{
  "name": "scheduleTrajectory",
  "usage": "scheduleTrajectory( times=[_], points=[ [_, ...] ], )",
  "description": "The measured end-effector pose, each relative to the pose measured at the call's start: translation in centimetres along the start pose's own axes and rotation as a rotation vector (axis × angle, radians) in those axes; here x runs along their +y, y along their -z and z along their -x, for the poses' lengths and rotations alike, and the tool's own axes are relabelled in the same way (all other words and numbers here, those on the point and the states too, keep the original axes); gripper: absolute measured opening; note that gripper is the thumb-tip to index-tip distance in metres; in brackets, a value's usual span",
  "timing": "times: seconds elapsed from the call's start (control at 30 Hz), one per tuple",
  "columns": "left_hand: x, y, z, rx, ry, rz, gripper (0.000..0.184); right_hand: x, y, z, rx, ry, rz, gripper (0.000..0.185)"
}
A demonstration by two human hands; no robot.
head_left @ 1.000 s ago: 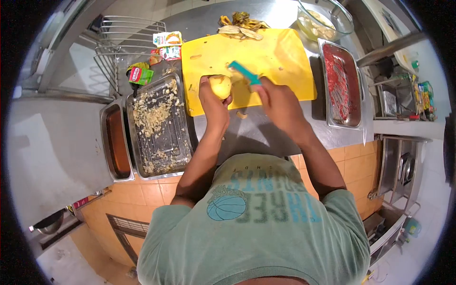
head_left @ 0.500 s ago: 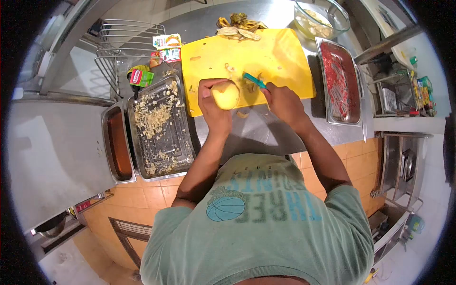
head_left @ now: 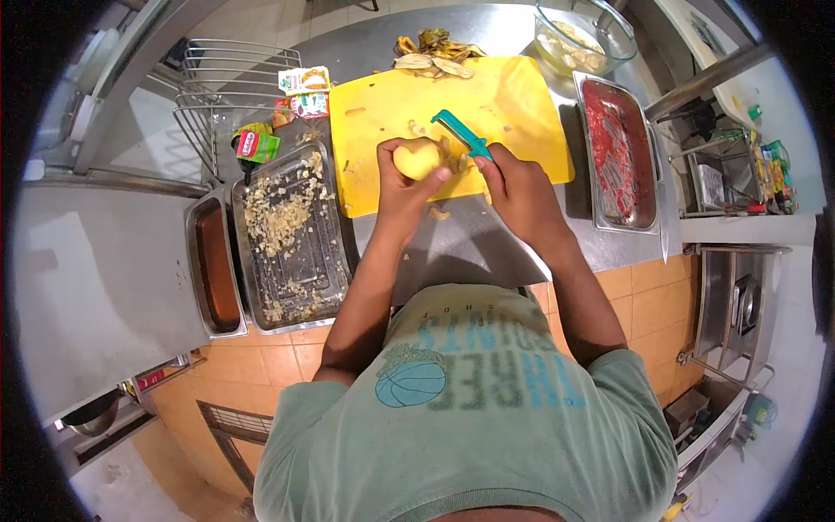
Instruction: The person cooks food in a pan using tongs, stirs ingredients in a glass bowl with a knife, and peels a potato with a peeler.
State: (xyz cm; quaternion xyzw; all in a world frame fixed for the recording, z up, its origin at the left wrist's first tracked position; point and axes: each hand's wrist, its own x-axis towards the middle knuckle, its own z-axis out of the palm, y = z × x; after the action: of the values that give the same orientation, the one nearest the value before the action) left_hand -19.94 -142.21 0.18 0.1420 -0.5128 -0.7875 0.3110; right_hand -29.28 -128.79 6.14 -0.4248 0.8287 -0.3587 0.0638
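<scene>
In my left hand (head_left: pixel 402 196) is a pale yellow peeled potato (head_left: pixel 417 160), its fingers closed around it above the front part of the yellow cutting board (head_left: pixel 522 122). My right hand (head_left: pixel 524 193) grips a teal peeler (head_left: pixel 461 132) by the handle, its head pointing up and left, apart from the potato. Scraps of peel (head_left: pixel 452 157) lie on the board between the hands, and a small strip of peel (head_left: pixel 440 212) rests on the metal table in front of it.
Left stand a tray with chopped bits (head_left: pixel 300 252), a pan of reddish-brown liquid (head_left: pixel 215 261), seasoning packets (head_left: pixel 258 146) and a wire rack (head_left: pixel 235 56). Dark peels (head_left: pixel 435 52) sit behind the board. Right are a red-smeared pan (head_left: pixel 619 157) and a glass bowl (head_left: pixel 583 43) of pale pieces.
The potato has turned in my left hand and shifted slightly up, with the thumb now along its near right side. My right hand has tilted the peeler more upright, showing its whole head.
</scene>
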Motion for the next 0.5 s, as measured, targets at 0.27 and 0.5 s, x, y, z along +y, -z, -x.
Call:
scheduleTrajectory(
  times=[0.27, 0.5],
  points=[
    [1.6, 0.8, -0.2, -0.086, 0.051, -0.344, 0.056, 0.0, 1.0, 0.3, -0.052, 0.015, 0.01, 0.025],
    [1.4, 2.0, -0.9, -0.139, 0.179, -0.289, 0.056, -0.4, 0.9, 0.5, -0.139, 0.042, 0.046, 0.025]
  ],
)
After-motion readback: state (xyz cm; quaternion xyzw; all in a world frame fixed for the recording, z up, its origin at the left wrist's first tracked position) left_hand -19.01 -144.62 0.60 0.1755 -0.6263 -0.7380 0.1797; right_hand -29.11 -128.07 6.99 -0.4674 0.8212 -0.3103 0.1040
